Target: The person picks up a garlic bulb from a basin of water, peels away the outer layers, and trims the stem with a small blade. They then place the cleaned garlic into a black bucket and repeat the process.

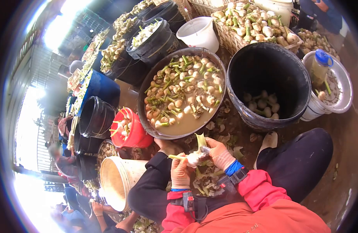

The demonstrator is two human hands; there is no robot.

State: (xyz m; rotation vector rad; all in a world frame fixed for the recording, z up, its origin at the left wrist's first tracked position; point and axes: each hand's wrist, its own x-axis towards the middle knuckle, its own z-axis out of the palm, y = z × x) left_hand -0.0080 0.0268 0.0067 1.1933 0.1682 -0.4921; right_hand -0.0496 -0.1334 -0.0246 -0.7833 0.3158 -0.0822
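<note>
A whitish garlic bulb [194,160] with a pale green stem sits between my two hands above my lap. My left hand [180,173], in a light orange glove, is closed on the bulb and its stem. My right hand [221,154], gloved alike, is closed round a small greyish tool [205,150] held against the bulb; a leafy green piece [201,141] sticks up beside it. Just beyond is a wide dark basin [182,136] of muddy water with many bulbs floating in it. Peeled skins and leaves [207,180] lie under my hands.
A black bucket [269,122] holding several bulbs stands right of the basin. Red [144,136] and cream [126,174] buckets are at left. A blue-capped bottle [319,70] stands in a white bucket [344,91]. A heaped basket [229,39] is behind. Other people work at far left.
</note>
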